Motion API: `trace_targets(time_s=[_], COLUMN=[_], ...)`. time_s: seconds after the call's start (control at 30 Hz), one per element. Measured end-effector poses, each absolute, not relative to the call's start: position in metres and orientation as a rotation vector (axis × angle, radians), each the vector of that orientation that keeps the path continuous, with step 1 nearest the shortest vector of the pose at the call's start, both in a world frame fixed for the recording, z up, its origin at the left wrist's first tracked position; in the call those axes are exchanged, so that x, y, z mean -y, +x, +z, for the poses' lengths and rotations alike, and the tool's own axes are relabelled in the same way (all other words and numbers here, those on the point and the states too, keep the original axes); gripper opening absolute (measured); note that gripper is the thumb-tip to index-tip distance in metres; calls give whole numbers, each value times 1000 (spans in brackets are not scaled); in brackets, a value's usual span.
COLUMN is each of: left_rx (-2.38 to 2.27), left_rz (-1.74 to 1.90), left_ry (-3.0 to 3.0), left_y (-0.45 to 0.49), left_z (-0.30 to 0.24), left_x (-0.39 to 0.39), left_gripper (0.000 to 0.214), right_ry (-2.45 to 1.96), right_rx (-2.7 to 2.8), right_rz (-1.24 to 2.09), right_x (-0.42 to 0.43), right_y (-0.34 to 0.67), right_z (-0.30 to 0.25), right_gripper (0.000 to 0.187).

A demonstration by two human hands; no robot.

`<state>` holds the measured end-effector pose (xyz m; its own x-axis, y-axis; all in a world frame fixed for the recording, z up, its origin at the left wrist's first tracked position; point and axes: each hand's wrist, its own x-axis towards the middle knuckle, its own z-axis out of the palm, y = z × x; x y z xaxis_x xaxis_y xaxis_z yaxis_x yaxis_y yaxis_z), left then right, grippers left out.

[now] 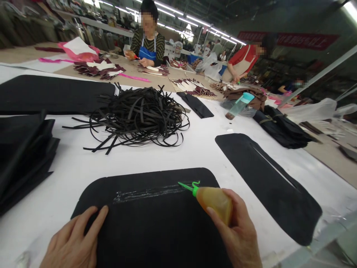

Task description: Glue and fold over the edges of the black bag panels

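Note:
My right hand (240,230) is wrapped round a squeeze bottle (216,203) of amber liquid, probably glue. The bottle is tilted to the left, its green nozzle tip close over a black panel (156,230) with rounded corners. Wet, shiny streaks (147,194) run across the upper part of that panel. Fingers spread, my left hand (76,238) lies on the panel's left edge. To the right is another black panel (259,175) with a long narrow slot in it.
A tangled heap of black strips (142,115) lies beyond the panel. Black sheets (22,156) are stacked at left. A turquoise-lidded bottle (240,105) and folded black bundles (281,126) are at back right. Two co-workers (149,41) work across the table.

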<state>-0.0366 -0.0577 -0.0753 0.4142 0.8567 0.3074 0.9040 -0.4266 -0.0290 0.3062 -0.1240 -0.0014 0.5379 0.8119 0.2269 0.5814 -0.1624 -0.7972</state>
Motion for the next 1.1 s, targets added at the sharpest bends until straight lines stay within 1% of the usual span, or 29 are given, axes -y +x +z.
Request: trace_targets(time_s=[0.53,1.1], left_rx=[1551,1666], left_rz=[-368,-349], left_ry=[-2428,-2393], left_y=[-24,-19], left_z=[-53,-51], left_x=[59,62], left_gripper=[46,48], right_ry=[-1772,-1612], right_rx=[1309,1560], right_rz=[360,379], right_x=[104,80], right_y=[269,232], right_z=[1,2], right_gripper=[43,39])
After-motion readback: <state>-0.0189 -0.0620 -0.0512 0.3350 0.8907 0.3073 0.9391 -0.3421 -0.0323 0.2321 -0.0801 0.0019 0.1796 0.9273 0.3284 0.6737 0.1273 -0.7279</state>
